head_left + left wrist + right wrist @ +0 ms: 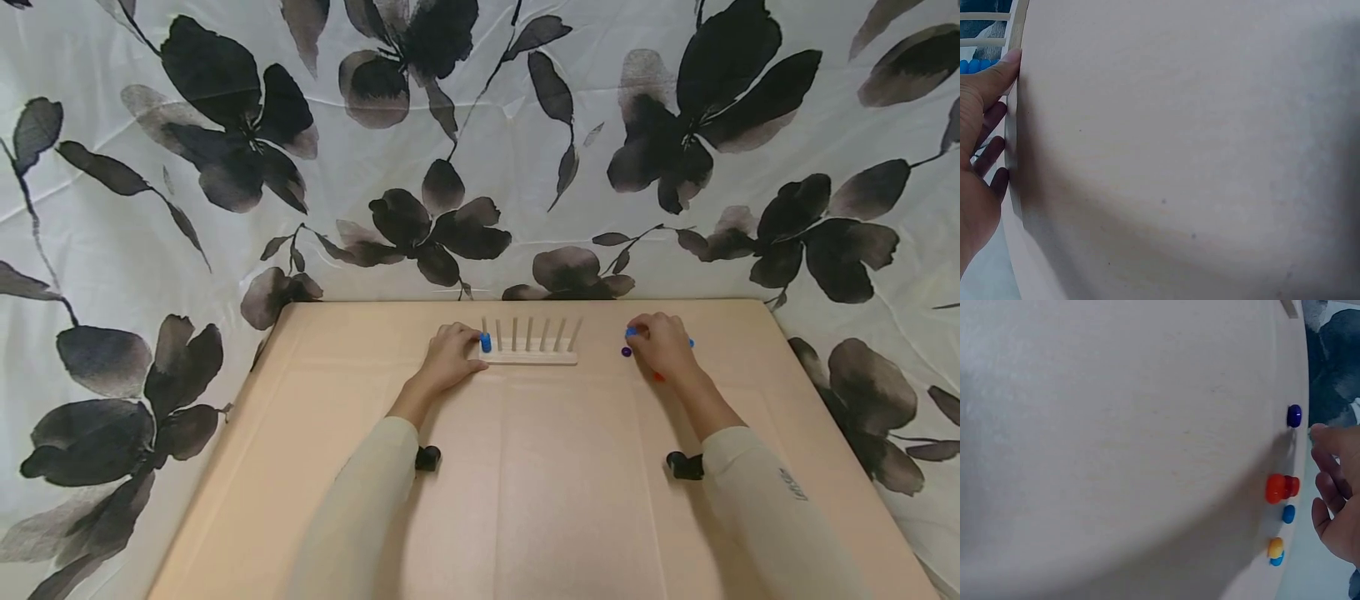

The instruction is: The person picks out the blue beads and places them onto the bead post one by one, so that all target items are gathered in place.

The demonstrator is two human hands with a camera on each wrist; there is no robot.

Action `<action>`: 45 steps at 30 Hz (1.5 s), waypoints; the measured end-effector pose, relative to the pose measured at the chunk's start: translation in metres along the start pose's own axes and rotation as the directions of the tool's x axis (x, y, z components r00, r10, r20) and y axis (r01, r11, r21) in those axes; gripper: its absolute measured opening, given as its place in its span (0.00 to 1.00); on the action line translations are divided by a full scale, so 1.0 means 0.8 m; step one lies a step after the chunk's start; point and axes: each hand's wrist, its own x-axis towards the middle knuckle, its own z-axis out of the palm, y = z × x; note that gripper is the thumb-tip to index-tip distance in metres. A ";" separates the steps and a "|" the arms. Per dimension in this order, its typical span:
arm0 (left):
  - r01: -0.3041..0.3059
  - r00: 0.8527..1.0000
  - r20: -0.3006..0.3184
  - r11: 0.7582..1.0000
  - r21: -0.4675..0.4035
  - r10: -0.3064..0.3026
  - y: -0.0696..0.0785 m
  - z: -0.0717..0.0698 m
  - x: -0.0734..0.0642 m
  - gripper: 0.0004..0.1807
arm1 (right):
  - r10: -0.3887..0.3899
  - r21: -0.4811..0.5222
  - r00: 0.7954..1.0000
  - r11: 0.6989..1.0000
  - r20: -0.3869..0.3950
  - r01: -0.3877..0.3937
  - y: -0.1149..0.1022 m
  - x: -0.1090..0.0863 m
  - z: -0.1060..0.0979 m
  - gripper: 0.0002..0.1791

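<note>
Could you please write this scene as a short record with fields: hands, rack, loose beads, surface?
Left hand: holds left end of wooden peg rack
Right hand: near the purple bead; blue bead at fingertips, grip unclear
Rack: blue beads on leftmost peg; other pegs bare
Other loose beads: orange bead, red bead, yellow bead, blue ones
Surface: light brown table
</note>
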 end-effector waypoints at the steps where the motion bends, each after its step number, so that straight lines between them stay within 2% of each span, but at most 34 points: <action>1: 0.000 1.000 0.000 1.000 0.001 0.000 0.000 0.000 0.000 0.33 | -0.011 0.008 1.000 1.000 -0.006 0.011 -0.001 0.000 -0.002 0.13; 8: 0.002 1.000 -0.005 1.000 -0.013 -0.002 0.001 0.000 -0.001 0.32 | -0.022 0.109 0.999 0.994 -0.035 0.026 -0.017 0.003 -0.015 0.13; 15: -0.001 1.000 -0.008 1.000 -0.014 0.001 0.002 -0.002 0.000 0.33 | -0.102 0.108 0.993 0.988 -0.066 0.109 -0.044 0.010 -0.030 0.13; 23: 0.021 1.000 -0.016 1.000 -0.016 -0.021 0.004 0.000 0.016 0.33 | -0.203 0.094 0.977 0.974 -0.058 0.208 -0.080 0.042 -0.045 0.12; 30: 0.053 0.998 -0.015 0.999 -0.011 -0.053 0.005 0.004 0.028 0.33 | -0.273 0.144 0.960 0.950 -0.055 0.279 -0.110 0.072 -0.047 0.12; 38: 0.042 0.999 -0.014 0.999 -0.013 -0.042 0.006 0.002 0.021 0.32 | -0.314 0.148 0.949 0.938 -0.018 0.313 -0.155 0.066 -0.037 0.14; 45: 0.038 0.999 -0.003 0.999 -0.008 -0.038 0.008 -0.001 0.016 0.33 | -0.333 0.184 0.943 0.926 -0.019 0.330 -0.189 0.059 -0.021 0.13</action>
